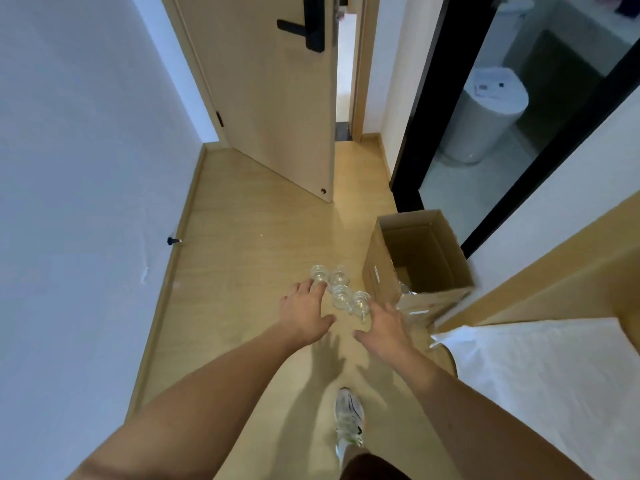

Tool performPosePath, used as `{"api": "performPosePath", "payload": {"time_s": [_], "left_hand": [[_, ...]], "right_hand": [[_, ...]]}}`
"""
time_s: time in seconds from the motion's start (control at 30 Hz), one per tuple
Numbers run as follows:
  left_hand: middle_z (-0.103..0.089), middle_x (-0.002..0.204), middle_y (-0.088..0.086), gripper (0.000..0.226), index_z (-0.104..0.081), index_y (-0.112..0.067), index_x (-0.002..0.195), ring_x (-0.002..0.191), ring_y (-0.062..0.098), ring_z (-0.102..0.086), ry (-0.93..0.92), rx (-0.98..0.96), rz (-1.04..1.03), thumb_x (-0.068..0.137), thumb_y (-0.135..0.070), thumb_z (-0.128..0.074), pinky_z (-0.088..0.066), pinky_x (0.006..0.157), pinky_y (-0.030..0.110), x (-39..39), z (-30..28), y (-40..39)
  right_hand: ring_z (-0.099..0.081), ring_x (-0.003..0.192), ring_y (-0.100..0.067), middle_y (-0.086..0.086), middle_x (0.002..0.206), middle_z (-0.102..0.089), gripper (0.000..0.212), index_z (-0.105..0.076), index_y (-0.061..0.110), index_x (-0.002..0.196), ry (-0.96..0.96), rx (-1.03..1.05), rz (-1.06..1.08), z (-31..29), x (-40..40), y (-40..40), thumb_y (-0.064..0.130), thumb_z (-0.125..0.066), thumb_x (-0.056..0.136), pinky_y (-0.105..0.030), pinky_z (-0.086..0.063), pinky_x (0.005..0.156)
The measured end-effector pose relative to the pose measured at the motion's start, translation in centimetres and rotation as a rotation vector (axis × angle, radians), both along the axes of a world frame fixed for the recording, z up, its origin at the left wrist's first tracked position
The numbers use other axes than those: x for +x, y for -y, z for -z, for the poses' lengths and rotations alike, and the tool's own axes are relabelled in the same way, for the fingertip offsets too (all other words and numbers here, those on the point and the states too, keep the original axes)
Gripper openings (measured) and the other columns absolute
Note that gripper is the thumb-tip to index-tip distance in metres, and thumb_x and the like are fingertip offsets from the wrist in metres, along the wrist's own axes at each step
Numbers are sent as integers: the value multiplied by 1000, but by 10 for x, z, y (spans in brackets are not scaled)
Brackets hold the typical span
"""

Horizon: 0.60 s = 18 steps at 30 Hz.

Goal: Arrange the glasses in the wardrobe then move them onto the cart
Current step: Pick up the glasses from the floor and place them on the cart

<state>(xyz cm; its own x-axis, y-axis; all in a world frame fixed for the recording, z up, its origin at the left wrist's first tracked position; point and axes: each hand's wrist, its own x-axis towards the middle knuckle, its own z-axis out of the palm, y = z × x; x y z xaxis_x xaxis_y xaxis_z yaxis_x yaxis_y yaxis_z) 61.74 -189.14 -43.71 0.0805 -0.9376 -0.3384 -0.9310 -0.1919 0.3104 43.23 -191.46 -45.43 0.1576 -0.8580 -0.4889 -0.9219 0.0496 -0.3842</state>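
Several clear glasses [341, 289] stand in a small cluster on the light wooden floor, seen from above. My left hand [304, 308] reaches down toward them with spread fingers, its fingertips at the near left glass [319, 273]. My right hand [382, 323] stretches out on the other side, fingers straight, its fingertips next to the nearest right glass [360, 301]. Neither hand grips anything. No wardrobe or cart is in view.
An open cardboard box [415, 268] stands on the floor just right of the glasses. A wooden door [277, 109] hangs ajar ahead. A white wall runs along the left, a bed with white sheet [540, 386] sits at right. My shoe [349, 420] is below.
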Motion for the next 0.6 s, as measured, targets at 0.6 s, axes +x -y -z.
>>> {"api": "performPosePath", "payload": {"time_s": [0.6], "left_hand": [[-34,158,10,76,-36,-20,153,144,32,-30,-156,238,-74,90,-50,-66,-36,112,43,-1,201,116]], "right_hand": [[-39,139,-31,-6,156,-34,76,-31,20,154,-70,267,45,194,-1,103,48,-64,93,-42,-38,112]]}}
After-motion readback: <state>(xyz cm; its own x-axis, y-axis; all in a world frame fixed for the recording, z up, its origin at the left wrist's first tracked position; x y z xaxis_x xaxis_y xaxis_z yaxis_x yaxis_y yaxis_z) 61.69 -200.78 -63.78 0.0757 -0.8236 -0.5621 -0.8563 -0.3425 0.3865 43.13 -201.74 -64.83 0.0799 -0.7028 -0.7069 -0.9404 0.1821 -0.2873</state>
